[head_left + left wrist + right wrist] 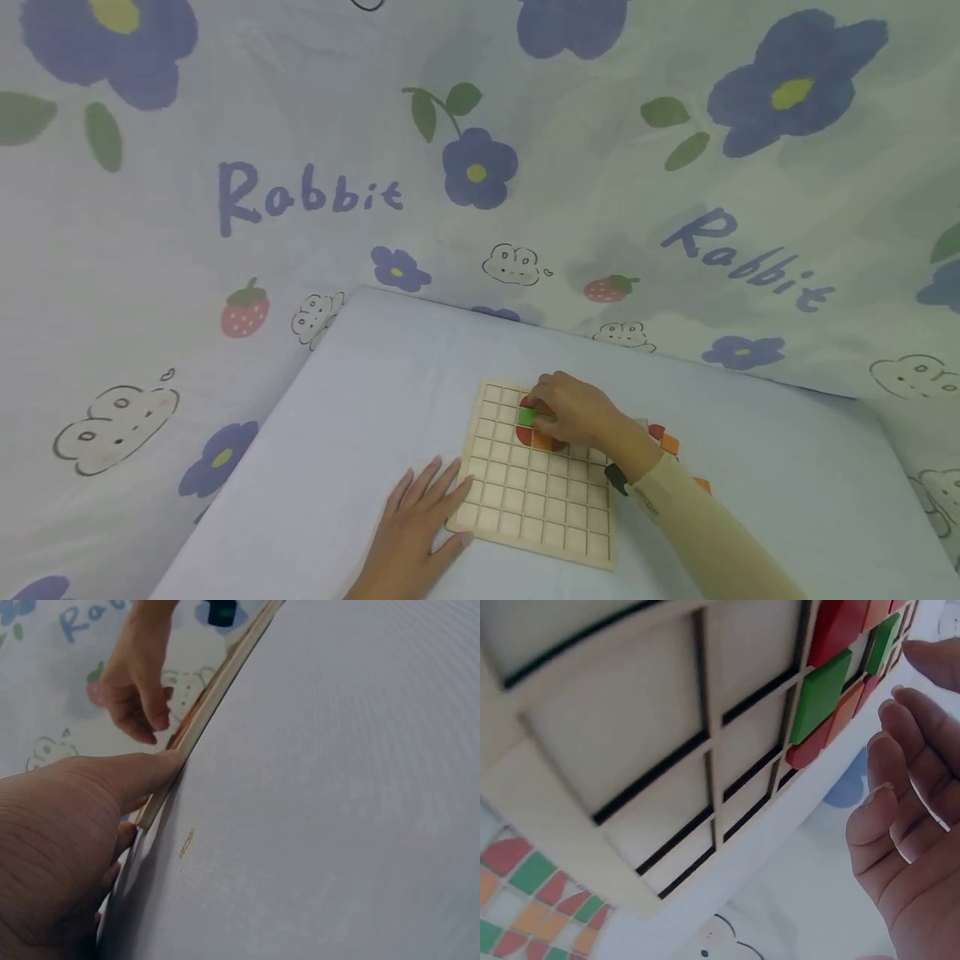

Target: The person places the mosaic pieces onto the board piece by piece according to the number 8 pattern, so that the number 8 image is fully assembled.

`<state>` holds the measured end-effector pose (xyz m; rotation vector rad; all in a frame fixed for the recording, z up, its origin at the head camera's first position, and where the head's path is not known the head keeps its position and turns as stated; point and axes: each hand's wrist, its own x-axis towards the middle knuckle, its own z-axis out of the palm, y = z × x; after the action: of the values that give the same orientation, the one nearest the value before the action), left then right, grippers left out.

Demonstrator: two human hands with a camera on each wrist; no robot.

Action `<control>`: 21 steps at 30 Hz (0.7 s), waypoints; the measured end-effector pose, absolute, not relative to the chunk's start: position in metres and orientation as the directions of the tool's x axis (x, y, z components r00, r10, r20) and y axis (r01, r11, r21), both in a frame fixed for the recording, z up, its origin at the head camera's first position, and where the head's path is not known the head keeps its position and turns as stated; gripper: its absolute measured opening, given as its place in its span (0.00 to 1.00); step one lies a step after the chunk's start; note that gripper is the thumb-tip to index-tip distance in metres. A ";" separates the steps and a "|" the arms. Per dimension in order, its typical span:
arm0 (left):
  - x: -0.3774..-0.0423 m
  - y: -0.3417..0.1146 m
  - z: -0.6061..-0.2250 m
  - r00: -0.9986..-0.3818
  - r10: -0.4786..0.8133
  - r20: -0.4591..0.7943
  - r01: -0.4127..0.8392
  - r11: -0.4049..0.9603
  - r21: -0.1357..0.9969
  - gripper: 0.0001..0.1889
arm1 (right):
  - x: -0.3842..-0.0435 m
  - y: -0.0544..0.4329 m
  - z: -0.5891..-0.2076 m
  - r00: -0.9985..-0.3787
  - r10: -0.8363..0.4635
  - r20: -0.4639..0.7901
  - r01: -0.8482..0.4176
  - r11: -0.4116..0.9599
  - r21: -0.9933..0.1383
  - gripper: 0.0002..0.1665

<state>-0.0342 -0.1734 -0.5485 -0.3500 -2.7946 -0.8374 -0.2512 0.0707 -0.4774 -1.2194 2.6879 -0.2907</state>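
A pale wooden grid board (525, 504) lies on the white table. Red, green and orange tiles sit together in its upper squares, among them a green tile (821, 696) and a red tile (836, 630). Over this cluster reaches my right hand (573, 408), hiding part of it. Its fingers are loosely bent, with a gap between thumb and forefinger and no tile visible there in the right wrist view. My left hand (420, 517) rests at the board's left side, fingers spread, with the thumb (154, 771) against the board's edge.
Right of the board, partly behind my right forearm, lie loose pieces, including an orange piece (670, 444) and a red piece (657, 432). A patterned grid of coloured shapes (532, 919) shows beyond the board. Printed cloth (315, 108) hangs behind the table.
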 end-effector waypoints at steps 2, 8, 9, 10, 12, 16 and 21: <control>-0.034 -0.174 -0.549 -0.955 0.165 0.248 0.273 0.816 0.510 0.35 | -0.251 0.072 -0.478 -0.655 -0.752 -0.077 -0.718 0.651 -0.247 0.11; -0.034 -0.173 -0.551 -0.957 0.169 0.236 0.269 0.819 0.506 0.34 | -0.249 0.073 -0.482 -0.694 -0.715 -0.092 -0.678 0.691 -0.251 0.08; -0.034 -0.173 -0.551 -0.956 0.169 0.239 0.271 0.820 0.504 0.34 | -0.249 0.072 -0.482 -0.700 -0.708 -0.094 -0.670 0.696 -0.256 0.08; -0.034 -0.173 -0.551 -0.955 0.170 0.244 0.274 0.820 0.502 0.34 | -0.249 0.072 -0.483 -0.704 -0.703 -0.095 -0.664 0.700 -0.262 0.09; -0.034 -0.173 -0.551 -0.952 0.168 0.256 0.279 0.819 0.501 0.34 | -0.249 0.071 -0.485 -0.709 -0.699 -0.098 -0.659 0.705 -0.263 0.09; -0.033 -0.172 -0.551 -0.953 0.163 0.254 0.276 0.815 0.510 0.35 | -0.247 0.073 -0.488 -0.718 -0.690 -0.093 -0.651 0.713 -0.262 0.08; -0.034 -0.172 -0.549 -0.965 0.162 0.205 0.249 0.810 0.530 0.35 | -0.243 0.083 -0.486 -0.762 -0.643 -0.071 -0.605 0.747 -0.275 0.08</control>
<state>-0.0338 -0.1724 -0.5494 -0.3248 -2.8453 -0.8645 -0.2433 0.0832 -0.4861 -1.0016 2.7833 -0.3548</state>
